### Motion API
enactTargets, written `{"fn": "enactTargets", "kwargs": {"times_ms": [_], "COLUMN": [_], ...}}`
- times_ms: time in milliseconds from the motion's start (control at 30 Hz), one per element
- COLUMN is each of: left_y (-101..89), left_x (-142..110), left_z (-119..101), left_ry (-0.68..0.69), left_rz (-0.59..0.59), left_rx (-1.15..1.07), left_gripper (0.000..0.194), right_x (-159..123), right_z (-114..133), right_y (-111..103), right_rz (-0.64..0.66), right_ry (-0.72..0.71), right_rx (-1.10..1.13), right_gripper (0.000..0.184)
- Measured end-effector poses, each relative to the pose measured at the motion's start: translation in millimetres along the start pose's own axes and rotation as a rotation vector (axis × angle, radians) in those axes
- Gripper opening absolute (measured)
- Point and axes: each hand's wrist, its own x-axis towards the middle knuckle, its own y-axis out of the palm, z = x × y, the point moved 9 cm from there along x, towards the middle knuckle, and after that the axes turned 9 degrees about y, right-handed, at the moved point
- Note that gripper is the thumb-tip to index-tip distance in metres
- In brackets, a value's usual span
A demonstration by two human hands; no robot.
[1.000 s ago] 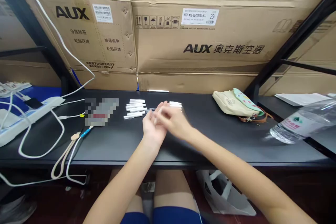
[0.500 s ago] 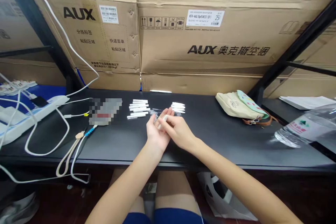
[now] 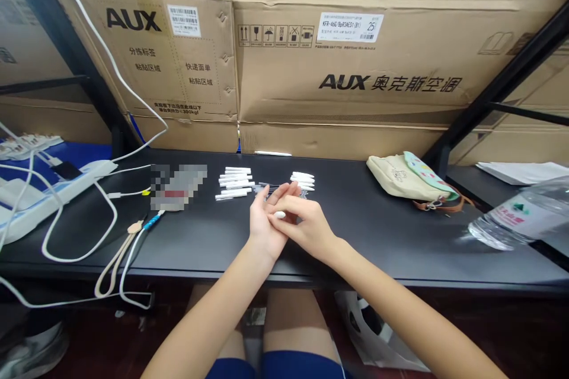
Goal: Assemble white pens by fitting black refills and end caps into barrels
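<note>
My right hand (image 3: 306, 220) pinches a small white pen tip piece (image 3: 280, 215) between thumb and fingers, over my left palm. My left hand (image 3: 265, 228) lies palm up under it, fingers stretched and apart; part of the palm is hidden by my right hand. Beyond the hands to the left lies a stack of white pen barrels (image 3: 235, 177). Several white pointed pen pieces (image 3: 303, 178) lie to the right. Thin dark refills (image 3: 272, 185) sit between them, partly covered by my fingers. Small clear or metallic bits (image 3: 304, 193) lie beside the pointed pieces.
A white pen (image 3: 273, 154) lies at the back by the cardboard box (image 3: 347, 106). To the right are a cream pouch (image 3: 395, 177) and a water bottle (image 3: 520, 216). On the left are a blurred-out device (image 3: 180, 186), white cables (image 3: 116, 207) and a power strip (image 3: 57, 195).
My right hand has turned and drawn slightly back, so the white piece at its fingertips now shows with its end toward me. My left hand stays palm up, thumb more upright.
</note>
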Motion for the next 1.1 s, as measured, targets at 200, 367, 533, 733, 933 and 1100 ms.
{"fn": "enactTargets", "kwargs": {"times_ms": [200,367,533,733,933,1100], "left_y": [3.4,4.4,7.4,48.3,72.1,44.6], "left_x": [-5,-8,-8,-2,28,73], "left_z": [3,6,-1,-57,-82,-107], "left_ry": [-0.022,-0.034,0.011,0.483,0.712,0.612], "left_rz": [0.039,0.053,0.11,0.408,0.547,0.309], "left_rx": [0.013,0.038,0.174,0.716,1.014,0.886], "left_gripper": [0.027,0.027,0.033,0.016,0.012,0.004], "right_x": [-5,-8,-5,24,70,94], "right_z": [8,14,5,-41,-56,-86], "right_y": [-6,-6,-12,-41,-29,-10], "right_rz": [-0.04,-0.059,-0.014,-0.076,-0.055,0.156], "right_ry": [-0.095,-0.144,-0.009,0.352,0.327,0.344], "right_rx": [-0.044,-0.073,0.007,0.217,0.214,0.074], "right_gripper": [0.01,0.012,0.01,0.015,0.017,0.015]}}
